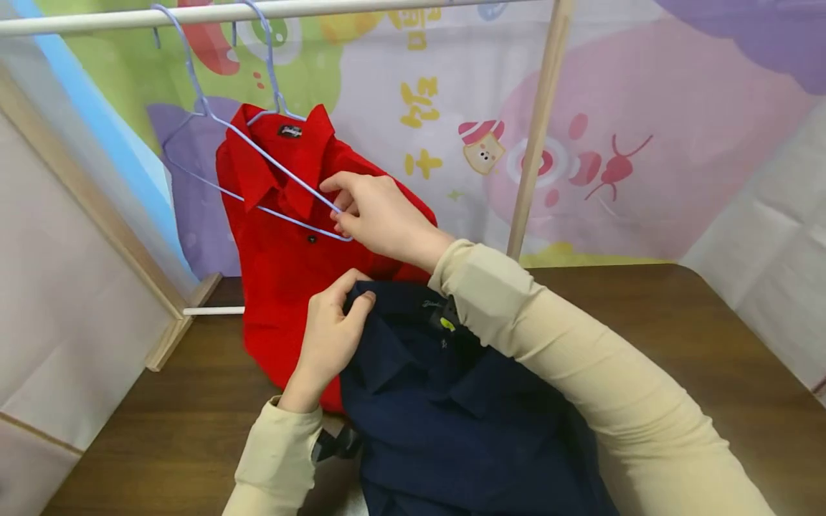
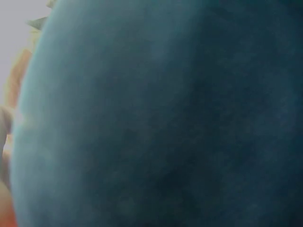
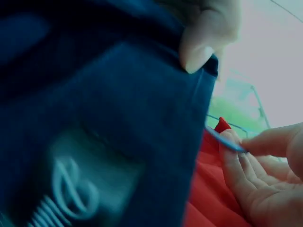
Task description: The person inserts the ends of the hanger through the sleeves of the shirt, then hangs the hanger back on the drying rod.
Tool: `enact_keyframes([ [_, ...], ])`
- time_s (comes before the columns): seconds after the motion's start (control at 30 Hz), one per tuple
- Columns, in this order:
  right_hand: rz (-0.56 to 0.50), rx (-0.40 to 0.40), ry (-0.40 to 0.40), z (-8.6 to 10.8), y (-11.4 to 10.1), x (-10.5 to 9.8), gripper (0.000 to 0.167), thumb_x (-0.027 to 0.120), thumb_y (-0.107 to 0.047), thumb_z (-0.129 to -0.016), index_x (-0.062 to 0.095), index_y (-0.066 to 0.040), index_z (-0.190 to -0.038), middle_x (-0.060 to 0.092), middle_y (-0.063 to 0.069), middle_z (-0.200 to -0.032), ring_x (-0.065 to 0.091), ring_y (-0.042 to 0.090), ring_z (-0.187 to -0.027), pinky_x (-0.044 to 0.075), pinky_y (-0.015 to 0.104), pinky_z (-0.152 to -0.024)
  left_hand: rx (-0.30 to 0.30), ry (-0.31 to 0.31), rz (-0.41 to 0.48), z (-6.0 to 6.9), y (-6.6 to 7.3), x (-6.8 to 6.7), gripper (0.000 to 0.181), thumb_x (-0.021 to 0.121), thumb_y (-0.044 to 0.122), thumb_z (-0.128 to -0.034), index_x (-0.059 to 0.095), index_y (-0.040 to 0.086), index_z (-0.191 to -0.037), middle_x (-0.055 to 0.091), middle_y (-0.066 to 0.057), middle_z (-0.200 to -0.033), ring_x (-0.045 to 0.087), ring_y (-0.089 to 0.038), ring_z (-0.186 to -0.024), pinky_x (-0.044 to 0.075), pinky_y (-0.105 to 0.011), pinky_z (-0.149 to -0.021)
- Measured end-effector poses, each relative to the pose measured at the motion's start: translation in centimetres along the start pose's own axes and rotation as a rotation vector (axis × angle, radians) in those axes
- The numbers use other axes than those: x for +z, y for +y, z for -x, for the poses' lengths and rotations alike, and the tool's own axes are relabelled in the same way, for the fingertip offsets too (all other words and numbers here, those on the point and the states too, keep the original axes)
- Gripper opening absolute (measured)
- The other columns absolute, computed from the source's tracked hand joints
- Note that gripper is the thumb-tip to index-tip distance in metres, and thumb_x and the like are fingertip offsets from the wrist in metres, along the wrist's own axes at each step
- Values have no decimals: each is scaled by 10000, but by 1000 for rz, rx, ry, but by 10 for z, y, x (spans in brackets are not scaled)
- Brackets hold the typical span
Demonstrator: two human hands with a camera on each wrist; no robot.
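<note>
My left hand pinches the upper left edge of a navy collared shirt between thumb and fingers. With my right hand I pinch the right end of a bare pale-blue wire hanger, whose hook is over the rail. Behind it a red collared shirt hangs on a second hanger. Blurred navy cloth fills most of the left wrist view. In the right wrist view, a label shows inside the navy shirt, and the left thumb presses on its edge.
A white rail crosses the top, with a wooden post at right and a wooden frame at left. The brown tabletop lies below. A printed cartoon sheet hangs behind.
</note>
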State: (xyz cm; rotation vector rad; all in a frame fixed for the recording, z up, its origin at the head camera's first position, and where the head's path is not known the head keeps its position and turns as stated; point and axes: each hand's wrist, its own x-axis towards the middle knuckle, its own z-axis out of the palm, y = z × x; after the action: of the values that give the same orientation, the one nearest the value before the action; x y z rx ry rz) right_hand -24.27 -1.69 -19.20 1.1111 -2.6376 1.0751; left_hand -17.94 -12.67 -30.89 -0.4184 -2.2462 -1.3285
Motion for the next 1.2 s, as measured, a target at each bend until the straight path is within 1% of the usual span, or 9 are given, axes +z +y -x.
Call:
enact_keyframes([
  [0.2,-323,87,14,-1,7,-2,340,458,-16,-910,482,-27,-1249,596,98,-998,603,184,-730,459,194,-641,7,2,0,0,1,2,168,490,68,-868,618,143,-790,562,1,-609,518,-93,-600,393,-248,-528],
  [0.27,-413,115,19,-2,8,-4,309,423,-31,-925,487,-21,-1227,581,116,-933,529,174,-633,414,206,-591,8,-2,6,0,1,2,170,488,70,-871,616,144,-788,556,1,-603,516,-97,-593,392,-249,-526],
  [0.37,-527,149,26,-3,9,-8,263,415,-95,-955,506,5,-1181,488,108,-724,338,136,-486,320,217,-499,9,-9,9,0,1,2,172,485,70,-876,617,142,-791,544,-1,-591,513,-101,-582,394,-250,-523],
  [0.4,-545,157,30,-3,9,-8,260,419,-116,-959,519,14,-1161,441,90,-663,285,122,-457,288,220,-473,8,-10,7,0,0,2,169,487,71,-876,617,141,-794,540,-2,-588,512,-104,-579,395,-250,-522],
  [0.5,-583,174,45,-3,9,-10,259,429,-143,-961,554,36,-1099,311,34,-569,189,112,-408,231,224,-426,-7,-14,-6,1,15,0,163,481,25,-866,612,85,-791,536,-50,-581,505,-122,-569,391,-243,-521],
  [0.63,-668,195,86,-2,6,-13,242,409,-123,-966,543,63,-1040,289,14,-546,169,108,-397,215,215,-404,-29,-20,-17,2,35,-3,148,471,-28,-849,595,14,-781,529,-116,-580,492,-142,-555,381,-234,-518],
  [0.83,-794,201,105,4,-1,-22,198,396,-116,-968,499,51,-987,245,9,-517,144,104,-397,178,206,-389,-32,-16,-17,1,36,-4,148,472,-22,-850,594,19,-778,529,-113,-578,485,-143,-543,376,-233,-509],
  [1.0,-795,232,95,14,1,-26,196,420,-149,-962,485,32,-922,234,5,-492,139,106,-391,168,219,-387,-39,-21,-21,1,36,-3,145,473,-19,-852,595,20,-782,541,-109,-591,491,-153,-552,378,-235,-513],
  [1.2,-776,224,79,33,5,-29,218,454,-184,-953,459,13,-859,233,4,-479,145,113,-398,168,219,-388,-42,-23,-27,2,38,-3,139,476,-26,-848,592,12,-782,551,-112,-603,496,-154,-562,382,-233,-521],
])
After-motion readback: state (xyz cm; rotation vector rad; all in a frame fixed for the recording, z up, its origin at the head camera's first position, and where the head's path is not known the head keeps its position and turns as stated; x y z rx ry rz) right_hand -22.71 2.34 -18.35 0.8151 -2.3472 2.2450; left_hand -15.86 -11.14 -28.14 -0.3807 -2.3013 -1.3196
